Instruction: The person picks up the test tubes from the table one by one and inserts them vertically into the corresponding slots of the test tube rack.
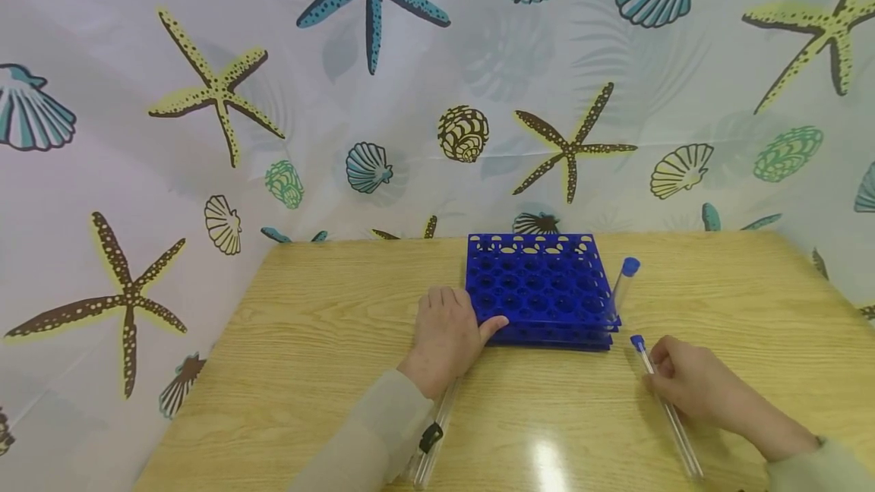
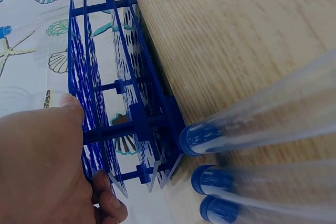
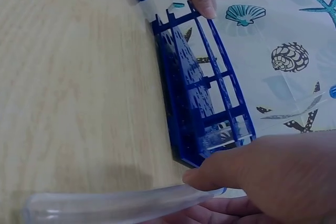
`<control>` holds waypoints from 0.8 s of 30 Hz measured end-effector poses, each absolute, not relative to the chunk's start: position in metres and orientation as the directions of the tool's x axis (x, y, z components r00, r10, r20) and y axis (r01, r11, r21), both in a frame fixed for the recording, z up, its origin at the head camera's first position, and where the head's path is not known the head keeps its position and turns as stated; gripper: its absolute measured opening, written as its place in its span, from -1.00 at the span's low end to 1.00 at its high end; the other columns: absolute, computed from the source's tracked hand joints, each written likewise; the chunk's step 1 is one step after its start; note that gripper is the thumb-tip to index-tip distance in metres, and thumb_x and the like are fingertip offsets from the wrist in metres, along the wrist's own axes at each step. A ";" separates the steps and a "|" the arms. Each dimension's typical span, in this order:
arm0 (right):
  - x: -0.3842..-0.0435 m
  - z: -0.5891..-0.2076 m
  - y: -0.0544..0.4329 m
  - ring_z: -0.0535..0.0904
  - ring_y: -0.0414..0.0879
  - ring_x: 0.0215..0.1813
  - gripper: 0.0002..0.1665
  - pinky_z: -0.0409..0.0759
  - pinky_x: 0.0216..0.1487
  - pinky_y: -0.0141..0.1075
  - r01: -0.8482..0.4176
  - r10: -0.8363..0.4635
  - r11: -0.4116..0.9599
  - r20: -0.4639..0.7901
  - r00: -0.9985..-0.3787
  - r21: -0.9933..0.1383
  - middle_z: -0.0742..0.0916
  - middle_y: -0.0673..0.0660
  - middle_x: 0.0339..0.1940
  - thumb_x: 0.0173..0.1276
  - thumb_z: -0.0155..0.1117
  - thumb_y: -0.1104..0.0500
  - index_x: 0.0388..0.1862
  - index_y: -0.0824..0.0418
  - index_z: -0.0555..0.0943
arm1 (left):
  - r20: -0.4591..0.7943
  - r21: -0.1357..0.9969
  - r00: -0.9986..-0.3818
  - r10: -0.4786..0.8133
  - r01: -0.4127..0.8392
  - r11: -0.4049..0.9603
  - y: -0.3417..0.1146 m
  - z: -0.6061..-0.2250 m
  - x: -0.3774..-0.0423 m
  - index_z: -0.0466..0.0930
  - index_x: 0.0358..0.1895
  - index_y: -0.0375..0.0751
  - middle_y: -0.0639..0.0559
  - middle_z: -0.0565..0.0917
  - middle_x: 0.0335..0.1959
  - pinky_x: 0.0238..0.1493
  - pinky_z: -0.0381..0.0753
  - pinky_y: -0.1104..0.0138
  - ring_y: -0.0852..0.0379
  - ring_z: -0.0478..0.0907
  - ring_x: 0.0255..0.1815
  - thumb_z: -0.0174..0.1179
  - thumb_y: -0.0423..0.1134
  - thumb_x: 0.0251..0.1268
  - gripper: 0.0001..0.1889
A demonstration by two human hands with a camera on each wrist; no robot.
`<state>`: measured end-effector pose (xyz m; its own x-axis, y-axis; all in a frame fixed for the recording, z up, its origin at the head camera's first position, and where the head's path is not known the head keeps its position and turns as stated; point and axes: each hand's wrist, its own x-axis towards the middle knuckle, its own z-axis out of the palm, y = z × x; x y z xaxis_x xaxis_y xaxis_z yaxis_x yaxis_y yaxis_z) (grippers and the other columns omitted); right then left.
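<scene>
A blue test tube rack [image 1: 540, 279] with rows of round holes stands on the table. My left hand [image 1: 447, 332] grips its left end, thumb over the front upper edge and fingers along the side. One blue-capped tube [image 1: 621, 291] leans in the rack's front right corner. To the right of the rack, my right hand [image 1: 700, 382] pinches a long clear test tube [image 1: 677, 431] near its blue cap between thumb and fingers. In the right wrist view, the rounded bottom of that tube [image 3: 79, 208] points away from the hand.
Several clear tubes [image 2: 257, 116] with blue caps lie on the table beside the rack's left end, partly under my left forearm. The wood-grain table [image 1: 328, 302] meets a hanging cloth [image 1: 410, 97] printed with starfish and shells behind the rack.
</scene>
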<state>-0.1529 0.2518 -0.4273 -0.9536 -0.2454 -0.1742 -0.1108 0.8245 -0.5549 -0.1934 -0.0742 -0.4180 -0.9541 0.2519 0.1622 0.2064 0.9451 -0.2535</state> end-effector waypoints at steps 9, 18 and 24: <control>-0.163 -0.414 0.252 0.54 -0.10 -0.53 -0.64 0.54 -0.57 -0.32 -0.093 -0.232 0.816 -0.176 -0.957 -0.571 0.66 0.14 -0.39 0.38 0.18 0.28 -0.01 0.56 0.41 | 0.159 -0.251 -0.953 0.258 0.213 0.944 -0.074 -0.419 -0.195 0.35 -0.44 -0.19 0.03 0.32 -0.53 -0.39 0.13 0.31 0.07 0.20 -0.46 -0.47 0.49 0.38 -0.22; -0.167 -0.401 0.250 0.56 -0.15 -0.55 -0.64 0.56 -0.58 -0.34 -0.167 -0.236 0.804 -0.049 -0.970 -0.570 0.67 0.18 -0.35 0.42 0.16 0.27 0.00 0.55 0.37 | 0.138 -0.233 -0.960 0.244 0.208 0.950 -0.073 -0.418 -0.194 0.36 -0.41 -0.19 0.02 0.33 -0.51 -0.37 0.15 0.31 0.06 0.22 -0.44 -0.47 0.49 0.38 -0.22; -0.172 -0.389 0.249 0.54 -0.22 -0.45 -0.63 0.55 -0.50 -0.38 -0.238 -0.230 0.823 0.082 -0.970 -0.516 0.66 0.20 -0.31 0.44 0.19 0.25 0.04 0.52 0.40 | 0.119 -0.239 -0.963 0.240 0.207 0.949 -0.074 -0.417 -0.194 0.37 -0.39 -0.19 0.02 0.34 -0.49 -0.36 0.17 0.30 0.06 0.23 -0.43 -0.48 0.49 0.38 -0.21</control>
